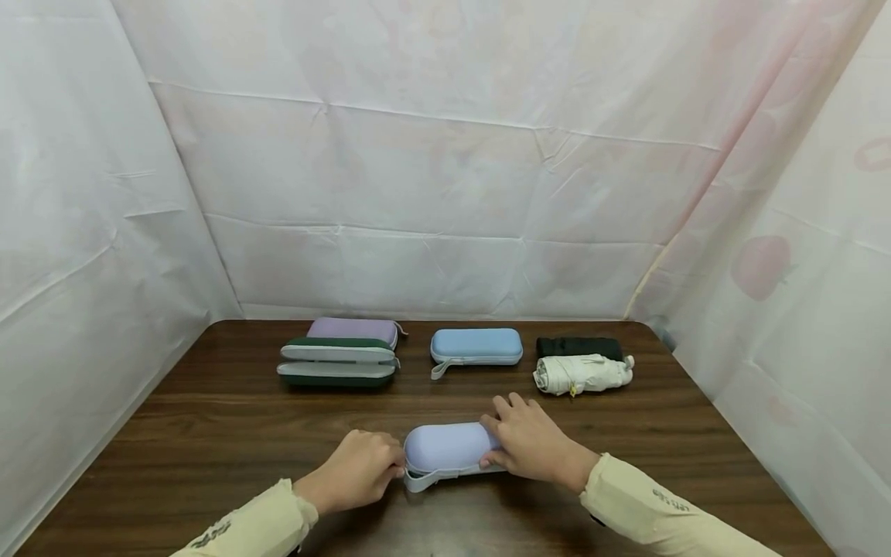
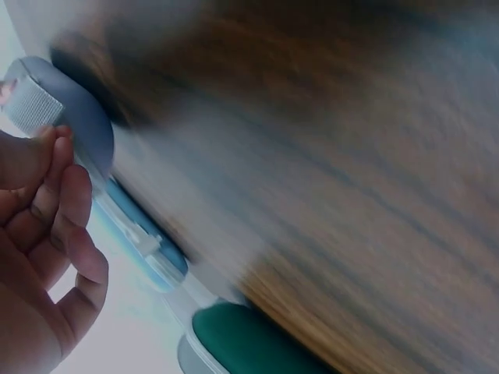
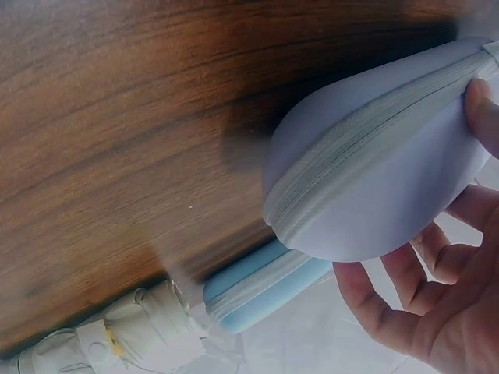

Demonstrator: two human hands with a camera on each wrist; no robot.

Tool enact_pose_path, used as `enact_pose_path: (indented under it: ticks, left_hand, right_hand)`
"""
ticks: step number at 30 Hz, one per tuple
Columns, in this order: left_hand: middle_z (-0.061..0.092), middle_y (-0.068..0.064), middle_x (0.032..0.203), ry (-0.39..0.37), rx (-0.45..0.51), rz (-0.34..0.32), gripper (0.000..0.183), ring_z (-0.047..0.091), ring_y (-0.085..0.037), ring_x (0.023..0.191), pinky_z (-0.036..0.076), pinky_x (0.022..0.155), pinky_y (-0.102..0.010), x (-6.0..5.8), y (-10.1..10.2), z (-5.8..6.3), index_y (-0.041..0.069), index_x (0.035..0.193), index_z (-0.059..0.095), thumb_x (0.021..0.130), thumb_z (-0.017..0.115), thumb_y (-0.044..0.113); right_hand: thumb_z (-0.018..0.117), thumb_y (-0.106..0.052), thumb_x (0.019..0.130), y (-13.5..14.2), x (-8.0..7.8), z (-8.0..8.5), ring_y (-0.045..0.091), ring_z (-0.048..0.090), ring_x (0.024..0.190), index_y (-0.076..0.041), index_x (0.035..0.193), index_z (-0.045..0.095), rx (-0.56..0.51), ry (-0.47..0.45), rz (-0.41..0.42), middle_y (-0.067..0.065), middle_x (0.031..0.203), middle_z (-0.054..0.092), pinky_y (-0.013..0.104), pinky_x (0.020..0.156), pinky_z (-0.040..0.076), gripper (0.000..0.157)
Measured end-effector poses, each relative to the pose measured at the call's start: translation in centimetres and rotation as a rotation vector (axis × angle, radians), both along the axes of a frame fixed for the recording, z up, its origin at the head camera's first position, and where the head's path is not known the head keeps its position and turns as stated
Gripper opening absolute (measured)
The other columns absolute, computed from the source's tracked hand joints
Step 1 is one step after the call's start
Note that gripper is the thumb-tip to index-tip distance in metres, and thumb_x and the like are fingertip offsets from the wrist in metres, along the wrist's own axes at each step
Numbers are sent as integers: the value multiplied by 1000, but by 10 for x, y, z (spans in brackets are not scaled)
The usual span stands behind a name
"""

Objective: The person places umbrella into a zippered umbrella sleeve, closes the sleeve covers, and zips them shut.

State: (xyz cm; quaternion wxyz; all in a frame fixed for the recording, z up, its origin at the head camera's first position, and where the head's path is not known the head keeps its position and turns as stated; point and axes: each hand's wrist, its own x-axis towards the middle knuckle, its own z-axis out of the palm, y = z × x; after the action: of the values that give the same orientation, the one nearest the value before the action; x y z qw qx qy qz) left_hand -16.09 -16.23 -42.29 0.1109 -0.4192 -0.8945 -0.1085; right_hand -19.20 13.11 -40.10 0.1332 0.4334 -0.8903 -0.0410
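Observation:
A lavender hard-shell case (image 1: pixel 448 447) with a grey zip band lies near the middle front of the table. My right hand (image 1: pixel 525 441) grips its right end, thumb on the near side and fingers over the far side. At the left end, my left hand (image 1: pixel 358 468) pinches the zipper pull between thumb and fingertips, which mostly hide it. Beside those fingertips a grey wrist strap (image 2: pixel 33 105) loops from the case. The zip band (image 3: pixel 343 148) looks joined around the right end in the right wrist view.
Behind stand a light blue case (image 1: pixel 476 342), a purple case (image 1: pixel 351 329) and, in front of the purple one, a dark green case (image 1: pixel 337 382) lying open. A black rolled umbrella (image 1: pixel 578 347) and a white folded umbrella (image 1: pixel 581 375) lie at right. Pale sheeting (image 1: pixel 431 271) surrounds the table.

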Motion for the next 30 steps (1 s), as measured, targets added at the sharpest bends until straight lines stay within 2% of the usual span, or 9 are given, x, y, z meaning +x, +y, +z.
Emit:
enact_pose_path:
  ticks: [6, 12, 15, 20, 22, 26, 30]
  left_hand:
    - [59, 12, 68, 44, 28, 0, 15, 54, -1, 62, 43, 49, -24, 9, 9, -5, 19, 70, 64, 79, 75, 14]
    - [61, 10, 68, 62, 36, 54, 16, 58, -3, 64, 45, 49, -26, 18, 19, -6, 18, 69, 64, 78, 76, 15]
    - [60, 9, 65, 35, 45, 115, 18, 57, -4, 61, 44, 47, -27, 23, 27, -5, 18, 67, 63, 79, 76, 16]
    - [54, 9, 59, -58, 79, 268, 26, 56, -9, 53, 39, 43, -28, 33, 43, -5, 19, 61, 59, 82, 74, 20]
    - [51, 9, 56, -76, 83, 304, 28, 55, -11, 51, 37, 42, -29, 35, 48, -4, 19, 60, 57, 82, 74, 22]
    - [50, 9, 55, -86, 62, 315, 29, 54, -12, 49, 36, 40, -29, 34, 52, -1, 20, 59, 57, 82, 74, 24]
    - [53, 10, 57, -133, 57, 305, 28, 52, -9, 49, 35, 40, -29, 29, 43, 5, 21, 60, 59, 84, 72, 26]
  right_hand:
    - [67, -56, 79, -1, 0, -2, 17, 43, 70, -11, 108, 69, -1, -1, -6, 3, 87, 51, 32, 55, 40, 53]
    - [67, -57, 80, -1, 0, -5, 18, 43, 70, -11, 108, 69, 1, 4, -6, 3, 88, 51, 32, 55, 40, 54]
    - [66, -57, 80, 0, 0, -5, 18, 43, 70, -12, 107, 69, 1, 4, -4, 3, 87, 51, 32, 55, 40, 53]
    - [66, -58, 81, 0, -1, -4, 17, 41, 68, -12, 105, 68, 4, 4, -1, 2, 85, 50, 32, 53, 38, 52]
    - [66, -58, 81, 1, -1, -4, 17, 42, 68, -12, 104, 68, 7, 10, -4, 2, 84, 49, 32, 53, 38, 52]
    - [66, -59, 79, 2, -2, -4, 18, 42, 69, -13, 105, 68, 2, 21, -11, 2, 85, 49, 33, 53, 39, 53]
    - [63, -61, 81, 4, -4, -6, 18, 44, 75, -13, 111, 67, -18, -9, -1, 2, 91, 51, 35, 58, 41, 57]
